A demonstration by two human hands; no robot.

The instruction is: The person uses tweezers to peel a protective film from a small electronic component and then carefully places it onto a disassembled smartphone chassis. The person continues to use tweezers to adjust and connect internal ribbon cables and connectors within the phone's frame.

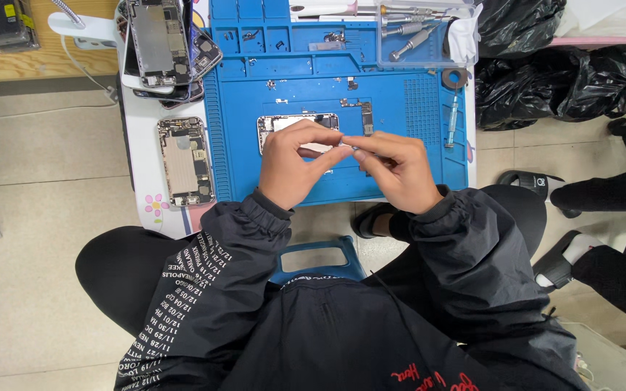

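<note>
Here my left hand (291, 163) and right hand (393, 168) meet fingertip to fingertip above the opened phone (300, 130) on the blue repair mat (414, 156), pinching 1 tiny part, too small to identify. Another opened phone (185, 161) lies left on the tabletop (138, 137).

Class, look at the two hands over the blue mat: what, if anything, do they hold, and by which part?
The left hand and right hand meet fingertip to fingertip above the opened phone on the blue mat. Something tiny seems pinched between them, too small to identify.

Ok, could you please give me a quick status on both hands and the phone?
Left hand and right hand pinch a tiny part together. Opened phone on blue mat, directly beneath. Nothing in the way.
</note>
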